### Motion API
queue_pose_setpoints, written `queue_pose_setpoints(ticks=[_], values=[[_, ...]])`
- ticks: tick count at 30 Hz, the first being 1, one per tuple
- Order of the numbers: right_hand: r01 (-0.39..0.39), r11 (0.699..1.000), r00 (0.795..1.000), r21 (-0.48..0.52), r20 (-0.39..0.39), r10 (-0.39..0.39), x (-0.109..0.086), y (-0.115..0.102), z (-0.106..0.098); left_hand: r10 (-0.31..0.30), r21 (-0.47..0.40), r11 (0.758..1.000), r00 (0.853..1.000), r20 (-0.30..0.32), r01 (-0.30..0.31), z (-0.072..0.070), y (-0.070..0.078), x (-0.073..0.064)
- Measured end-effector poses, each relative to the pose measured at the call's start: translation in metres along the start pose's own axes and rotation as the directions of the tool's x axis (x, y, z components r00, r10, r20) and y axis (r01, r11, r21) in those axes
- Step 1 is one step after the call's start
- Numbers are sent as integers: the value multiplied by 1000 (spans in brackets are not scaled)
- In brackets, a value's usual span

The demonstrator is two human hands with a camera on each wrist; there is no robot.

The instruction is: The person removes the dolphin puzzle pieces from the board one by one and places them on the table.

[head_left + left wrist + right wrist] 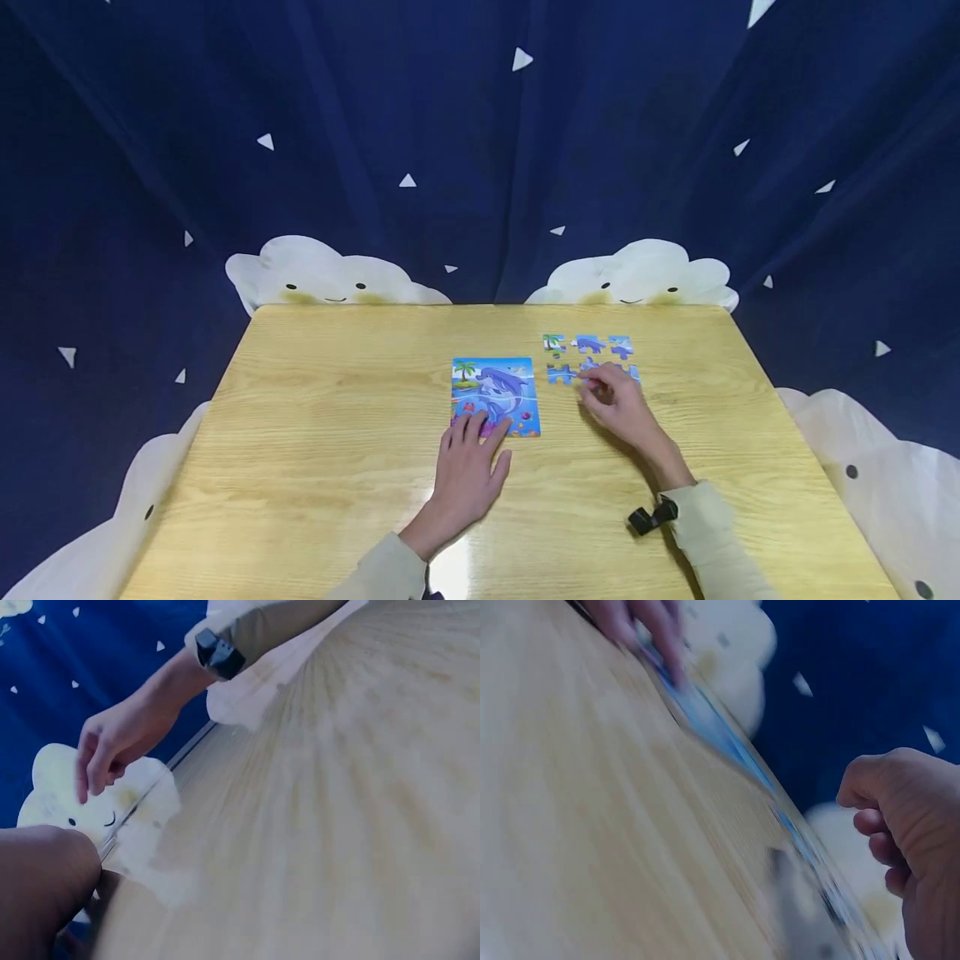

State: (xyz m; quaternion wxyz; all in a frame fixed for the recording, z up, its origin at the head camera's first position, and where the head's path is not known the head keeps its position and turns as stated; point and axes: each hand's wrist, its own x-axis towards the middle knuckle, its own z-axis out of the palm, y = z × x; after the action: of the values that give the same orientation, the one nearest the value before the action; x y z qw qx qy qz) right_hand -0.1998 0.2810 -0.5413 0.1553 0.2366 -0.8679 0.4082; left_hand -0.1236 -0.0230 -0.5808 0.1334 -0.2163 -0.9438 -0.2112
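A square dolphin picture (pixel 495 383), with a palm tree and blue sea, lies flat at the middle of the table. My left hand (pixel 468 475) rests with spread fingers on its lower edge; the same left hand (pixel 649 622) shows at the top of the right wrist view. To the right, blue jigsaw pieces lie in two rows, among them a palm-tree piece (pixel 553 342) and a dolphin piece (pixel 589 343). Over the lower row is my right hand (pixel 617 406), fingers bent and fingertips right at the pieces, partly covering them. I cannot tell whether it pinches one.
The light wooden table (pixel 322 417) stretches out around both hands. Behind it hangs a dark blue curtain (pixel 450 125) with white triangles and smiling clouds. A black strap-on device (pixel 651 517) sits at my right sleeve cuff.
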Motion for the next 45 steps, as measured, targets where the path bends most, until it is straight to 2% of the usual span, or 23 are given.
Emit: queue_pose_setpoints(ticks=[4, 6, 9, 11, 14, 17, 24, 31, 34, 40, 45], values=[[56, 997, 984, 55, 168, -64, 8, -22, 29, 7, -154, 988, 1000, -6, -7, -8, -15, 11], [76, 996, 973, 37, 217, -83, 10, -30, 41, -1, -271, 963, 1000, 0, 1, -13, -24, 18], [94, 996, 962, -12, 257, -88, 15, -39, 54, -18, -413, 910, 999, 28, 28, -19, -36, 24], [94, 995, 957, -43, 279, -78, 18, -44, 60, -24, -463, 885, 998, 51, 45, -22, -43, 26], [90, 993, 947, -78, 314, -61, 23, -50, 68, -36, -480, 875, 997, 70, 65, -26, -52, 27], [97, 989, 934, -108, 353, -53, 29, -56, 76, -49, -472, 878, 995, 84, 83, -31, -61, 29], [107, 987, 882, -123, 469, -37, 42, -72, 94, -58, -379, 918, 986, 159, 115, -43, -89, 31], [72, 990, 837, -118, 548, 4, 38, -77, 101, -1, -337, 937, 966, 257, 90, -51, -102, 30], [67, 992, 832, -110, 555, 5, 38, -75, 104, 29, -322, 945, 964, 264, 60, -53, -104, 30], [29, 999, 828, -43, 561, 1, 41, -75, 106, 32, -236, 971, 963, 267, 33, -48, -103, 23], [24, 998, 825, -59, 565, 13, 47, -78, 106, 49, -193, 981, 979, 197, -10, -42, -102, 21]])
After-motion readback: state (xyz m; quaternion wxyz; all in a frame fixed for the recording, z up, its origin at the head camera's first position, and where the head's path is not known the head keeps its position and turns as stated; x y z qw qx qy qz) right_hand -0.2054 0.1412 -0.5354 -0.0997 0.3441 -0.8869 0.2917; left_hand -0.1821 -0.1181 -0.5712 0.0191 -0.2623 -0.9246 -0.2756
